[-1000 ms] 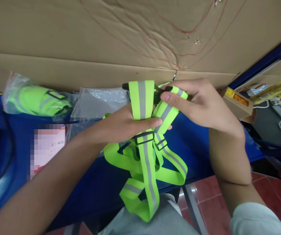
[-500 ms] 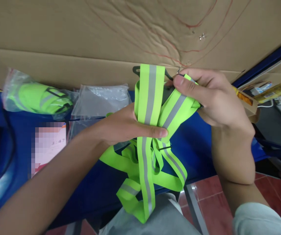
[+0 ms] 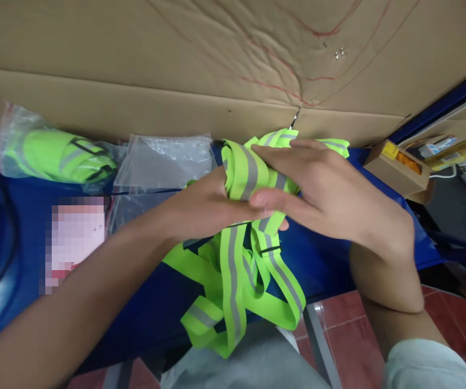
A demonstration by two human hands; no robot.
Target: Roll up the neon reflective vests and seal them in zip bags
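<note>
Neon yellow-green straps with a grey stripe (image 3: pixel 233 281) hang in loops below my hands, over the blue table and past its front edge. My left hand (image 3: pixel 217 208) is wrapped round the gathered straps, its thumb across them. Over the top of the bundle lies my right hand (image 3: pixel 312 189), its thumb and fingers pressed round the folded part, close against my left thumb. A small black slider shows on a hanging strap. More strap ends stick out behind my right hand.
A clear bag with a folded green strap (image 3: pixel 58 156) lies at the left, beside flat clear bags (image 3: pixel 164 162) and a pixelated paper (image 3: pixel 77 237). Brown cardboard (image 3: pixel 135 102) stands behind. An open small box (image 3: pixel 399 167) is at the right.
My right hand has come down and inward from the upper strap part onto the bundle. The tall loop has folded down, and the black piece at the top is out of sight.
</note>
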